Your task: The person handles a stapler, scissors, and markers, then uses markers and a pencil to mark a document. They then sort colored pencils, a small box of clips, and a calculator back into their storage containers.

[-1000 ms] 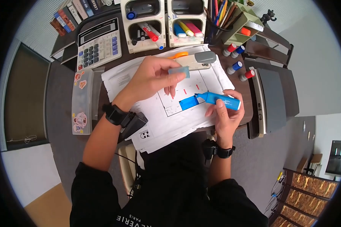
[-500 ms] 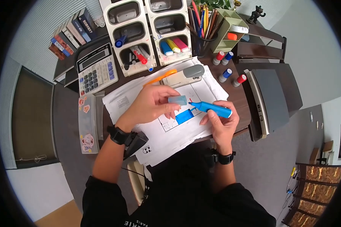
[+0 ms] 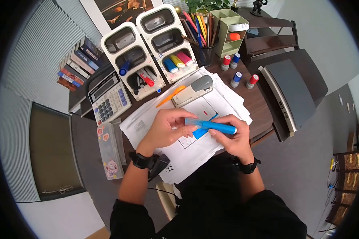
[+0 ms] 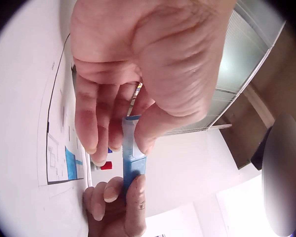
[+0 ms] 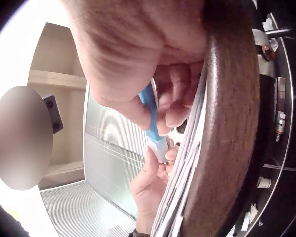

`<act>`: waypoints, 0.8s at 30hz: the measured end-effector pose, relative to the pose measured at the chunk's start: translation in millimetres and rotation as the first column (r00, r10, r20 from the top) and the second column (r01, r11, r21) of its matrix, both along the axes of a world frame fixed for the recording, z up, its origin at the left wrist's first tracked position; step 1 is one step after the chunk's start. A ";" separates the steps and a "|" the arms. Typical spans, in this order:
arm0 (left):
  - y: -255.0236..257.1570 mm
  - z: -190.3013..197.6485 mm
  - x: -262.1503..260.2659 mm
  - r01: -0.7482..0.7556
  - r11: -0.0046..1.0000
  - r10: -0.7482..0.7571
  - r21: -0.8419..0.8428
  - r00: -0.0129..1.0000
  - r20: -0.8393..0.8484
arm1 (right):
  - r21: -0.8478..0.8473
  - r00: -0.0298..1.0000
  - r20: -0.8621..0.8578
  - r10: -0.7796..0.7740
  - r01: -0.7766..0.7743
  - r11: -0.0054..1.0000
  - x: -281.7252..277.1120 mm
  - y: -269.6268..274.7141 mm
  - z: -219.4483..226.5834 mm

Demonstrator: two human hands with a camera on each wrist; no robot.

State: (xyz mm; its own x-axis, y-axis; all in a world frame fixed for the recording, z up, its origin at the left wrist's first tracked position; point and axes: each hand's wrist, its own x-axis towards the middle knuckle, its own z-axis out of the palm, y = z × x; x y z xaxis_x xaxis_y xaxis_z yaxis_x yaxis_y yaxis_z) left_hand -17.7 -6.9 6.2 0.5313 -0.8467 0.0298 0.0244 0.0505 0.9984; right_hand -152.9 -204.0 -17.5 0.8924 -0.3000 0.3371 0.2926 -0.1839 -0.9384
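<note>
A blue highlighter is hovering above the papers

Its pale cap is covering the tip end. The left hand is pinching this cap between thumb and fingers, and the right hand is gripping the barrel with bent fingers. Below, a blue patch is showing on the papers. Farther away, a stapler is resting on them.

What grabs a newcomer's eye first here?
The bright blue highlighter, held level over the papers: the right hand grips its body, the left hand pinches the translucent cap at its other end. Next, the solid blue patch on the printed plan, just beneath the highlighter. Then the four red- and blue-topped bottles on the table right of the papers.
</note>
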 end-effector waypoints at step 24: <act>-12.9 1.8 -11.6 -0.043 0.998 0.046 -0.042 0.996 0.074 | 0.048 0.998 0.056 -0.024 0.021 0.999 -2.2 -5.8 2.8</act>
State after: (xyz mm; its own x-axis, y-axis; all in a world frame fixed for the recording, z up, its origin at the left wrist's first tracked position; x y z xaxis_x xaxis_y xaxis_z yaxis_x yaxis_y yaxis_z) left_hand -29.3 -19.8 8.0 0.5636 -0.8195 0.1042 -0.0533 0.0898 0.9945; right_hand -155.1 -209.8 -14.7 0.8652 -0.3365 0.3717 0.3418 -0.1467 -0.9283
